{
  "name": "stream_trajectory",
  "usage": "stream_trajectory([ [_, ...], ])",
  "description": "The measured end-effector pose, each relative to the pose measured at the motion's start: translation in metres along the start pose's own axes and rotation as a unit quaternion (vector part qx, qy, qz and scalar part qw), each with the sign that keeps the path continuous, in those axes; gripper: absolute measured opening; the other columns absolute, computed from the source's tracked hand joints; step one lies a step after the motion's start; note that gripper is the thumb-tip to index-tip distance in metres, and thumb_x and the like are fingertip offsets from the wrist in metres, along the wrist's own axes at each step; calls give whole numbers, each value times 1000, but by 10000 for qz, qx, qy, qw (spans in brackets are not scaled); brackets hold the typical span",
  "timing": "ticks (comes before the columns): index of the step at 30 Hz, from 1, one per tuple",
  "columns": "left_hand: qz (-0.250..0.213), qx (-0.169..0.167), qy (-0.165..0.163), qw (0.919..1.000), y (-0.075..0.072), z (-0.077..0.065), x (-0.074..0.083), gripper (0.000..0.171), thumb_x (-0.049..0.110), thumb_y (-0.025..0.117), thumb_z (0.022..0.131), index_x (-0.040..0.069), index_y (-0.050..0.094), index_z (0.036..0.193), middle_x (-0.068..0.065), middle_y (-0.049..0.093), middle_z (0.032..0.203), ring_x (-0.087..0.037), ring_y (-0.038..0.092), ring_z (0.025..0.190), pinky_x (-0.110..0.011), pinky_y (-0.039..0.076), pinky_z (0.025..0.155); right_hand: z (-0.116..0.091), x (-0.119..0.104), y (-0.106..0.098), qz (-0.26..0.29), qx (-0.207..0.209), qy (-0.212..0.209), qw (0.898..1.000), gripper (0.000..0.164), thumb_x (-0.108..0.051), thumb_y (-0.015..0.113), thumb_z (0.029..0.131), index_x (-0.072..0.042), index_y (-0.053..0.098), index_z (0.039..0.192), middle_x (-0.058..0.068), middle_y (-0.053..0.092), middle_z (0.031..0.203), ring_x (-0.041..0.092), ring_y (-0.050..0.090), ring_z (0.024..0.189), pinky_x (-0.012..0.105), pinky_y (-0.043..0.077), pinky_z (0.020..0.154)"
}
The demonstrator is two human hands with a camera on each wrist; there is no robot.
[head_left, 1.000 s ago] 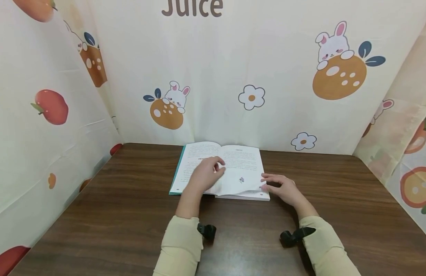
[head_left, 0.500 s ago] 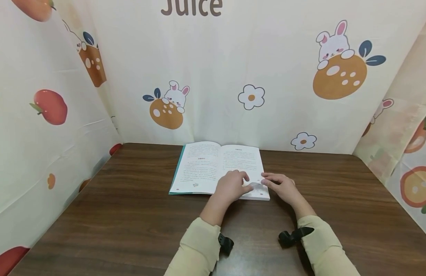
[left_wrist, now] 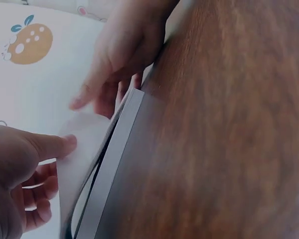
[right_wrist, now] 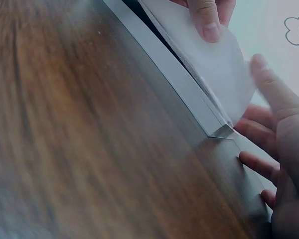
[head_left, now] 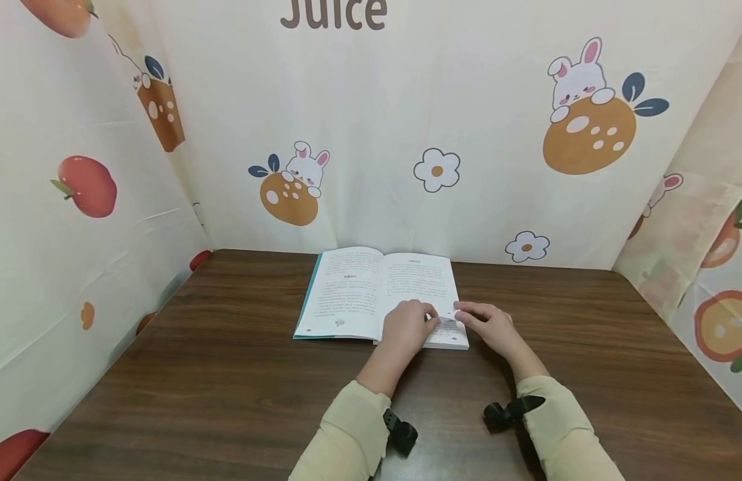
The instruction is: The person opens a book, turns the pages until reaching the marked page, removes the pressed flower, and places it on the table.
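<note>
an open book with white printed pages and a teal cover (head_left: 352, 294) lies at the far middle of the brown wood-grain table (head_left: 196, 374), near the white fruit-and-rabbit printed cloth (head_left: 377, 100). the left hand (head_left: 407, 324) pinches a thin white page (left_wrist: 84, 144), lifted on the book's near right side; the right hand (head_left: 493, 329), thumb and fingers spread apart, is at the book's right edge.

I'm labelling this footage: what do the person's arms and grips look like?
The left sleeve and right sleeve are plain pale yellow. A black strapped-on device sits at each cuff. The left grip and right grip are ungloved.
</note>
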State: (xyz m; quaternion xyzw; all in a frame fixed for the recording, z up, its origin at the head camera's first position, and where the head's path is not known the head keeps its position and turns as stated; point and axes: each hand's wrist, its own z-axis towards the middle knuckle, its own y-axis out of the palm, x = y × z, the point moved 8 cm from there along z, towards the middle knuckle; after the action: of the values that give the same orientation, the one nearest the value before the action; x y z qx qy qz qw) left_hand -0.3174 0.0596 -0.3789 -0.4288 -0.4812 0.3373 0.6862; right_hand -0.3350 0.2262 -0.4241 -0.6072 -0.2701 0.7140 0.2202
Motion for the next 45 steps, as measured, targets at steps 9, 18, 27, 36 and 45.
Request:
stream_trajectory([
  [9,-174,628,77,9978,-17,0,-4,19,38,64,86,21,71,85,9,57,67,-8,48,59,-24,37,51,1,3,-3,1023,186,255,9942,60,-49,34,97,-8,39,140,16,48,134,33,37,128,53,19,105],
  [18,-185,1560,180,9874,-51,-7,-9,31,46,56,88,19,67,78,9,52,59,-7,43,51,-22,34,47,1,3,-3,958,207,243,9949,62,-50,32,97,-4,41,138,16,53,129,33,36,129,54,17,105],
  [27,-599,2234,85,9729,-81,-11,-24,22,33,60,89,14,69,83,7,54,64,-8,47,55,-22,36,48,1,1,-2,817,217,176,9963,60,-49,31,97,-5,43,137,14,56,126,32,32,131,54,15,105],
  [36,-1276,2191,-486,9661,-99,-12,-49,16,20,56,84,13,68,93,4,59,78,-12,51,65,-26,40,53,1,1,-2,800,212,172,9964,61,-50,30,97,-3,48,132,14,52,130,32,26,134,54,15,105],
  [45,-1878,2066,-1205,9526,-112,-14,-78,25,21,58,81,17,65,105,-2,64,85,-16,53,66,-33,41,58,3,3,-3,787,192,174,9966,63,-52,31,96,-2,52,128,14,46,136,32,24,135,55,15,105],
])
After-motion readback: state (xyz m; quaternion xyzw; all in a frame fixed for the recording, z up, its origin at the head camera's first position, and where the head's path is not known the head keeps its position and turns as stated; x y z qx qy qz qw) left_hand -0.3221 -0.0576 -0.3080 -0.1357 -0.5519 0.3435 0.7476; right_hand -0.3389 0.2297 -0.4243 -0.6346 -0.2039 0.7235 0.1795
